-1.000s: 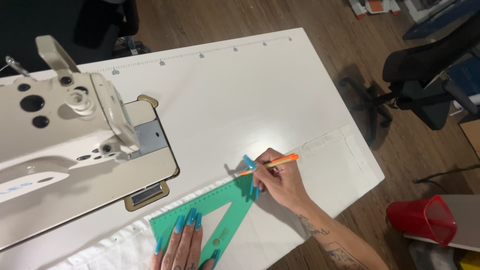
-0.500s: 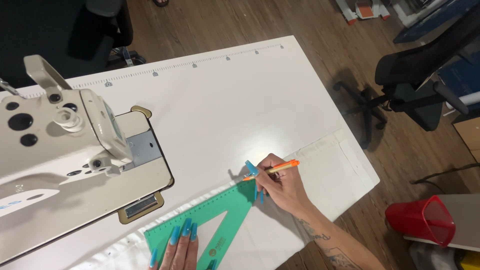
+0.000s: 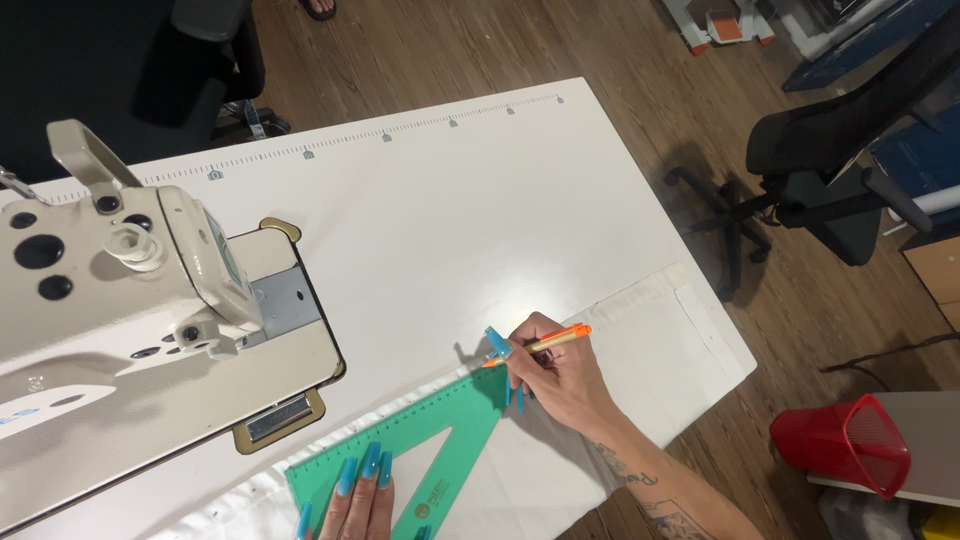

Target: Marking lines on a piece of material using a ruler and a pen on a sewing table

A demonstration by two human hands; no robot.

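In the head view, the right hand (image 3: 565, 385), just right of the frame's centre toward the bottom, pinched an orange pen (image 3: 545, 342) between its fingers with the tip set at the upper corner of a green set square (image 3: 455, 425), which lay flat on white fabric (image 3: 640, 350) spread along the near edge of the white desk (image 3: 450, 220). The left hand (image 3: 358, 500), at the bottom edge left of centre, pressed its outstretched fingers flat on the set square, grasping nothing. A cream sewing machine (image 3: 130, 300) filled the left of the frame, a black office chair (image 3: 830, 190) stood at the upper right, and a red basket (image 3: 845, 440) sat at the lower right.
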